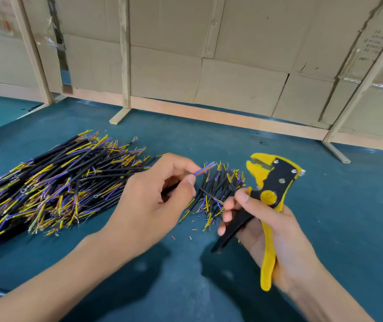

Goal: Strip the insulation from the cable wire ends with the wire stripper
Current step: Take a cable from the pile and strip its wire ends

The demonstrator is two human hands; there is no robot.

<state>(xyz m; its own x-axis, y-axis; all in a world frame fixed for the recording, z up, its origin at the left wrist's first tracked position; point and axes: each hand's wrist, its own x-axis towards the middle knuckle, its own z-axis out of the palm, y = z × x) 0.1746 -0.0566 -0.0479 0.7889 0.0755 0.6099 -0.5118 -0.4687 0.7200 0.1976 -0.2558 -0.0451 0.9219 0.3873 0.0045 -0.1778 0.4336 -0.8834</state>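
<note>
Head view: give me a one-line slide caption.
Left hand pinches a cable toward the wire stripper gripped in the right hand.

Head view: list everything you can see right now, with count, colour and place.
Cable: one, black, blue and red wire ends, pinched in left hand.
Wire stripper: one, yellow and black, in right hand.
Large cable pile: many, black with yellow and blue ends, left on table.
Small cable pile: many, same colours, between the hands.
Insulation scraps: several, reddish, below small pile.
Table: one, teal.
Cardboard wall: brown, behind.
Left hand: one.
Right hand: one.
</note>
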